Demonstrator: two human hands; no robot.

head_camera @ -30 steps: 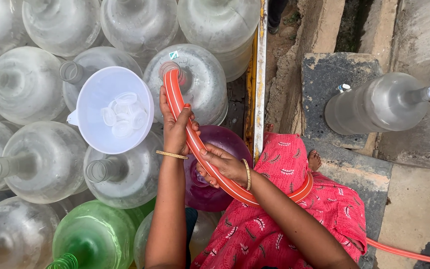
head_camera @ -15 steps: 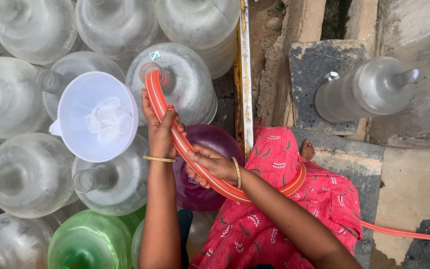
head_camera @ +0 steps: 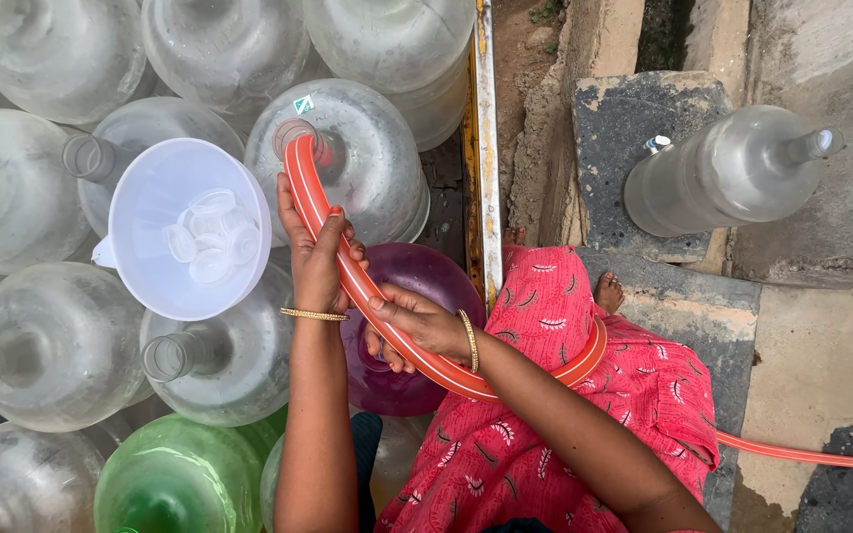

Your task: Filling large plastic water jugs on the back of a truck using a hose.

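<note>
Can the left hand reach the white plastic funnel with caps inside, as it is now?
Probably yes. The left hand grips the orange-red rubber hose right beside the white plastic funnel, with nothing between them. But it must let go of the hose first.

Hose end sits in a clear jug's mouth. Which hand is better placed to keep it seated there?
Probably the left hand: it grips the hose nearer the end, just below the jug mouth where the hose enters. The right hand holds farther back, over the purple jug, so it steers the tip less.
</note>
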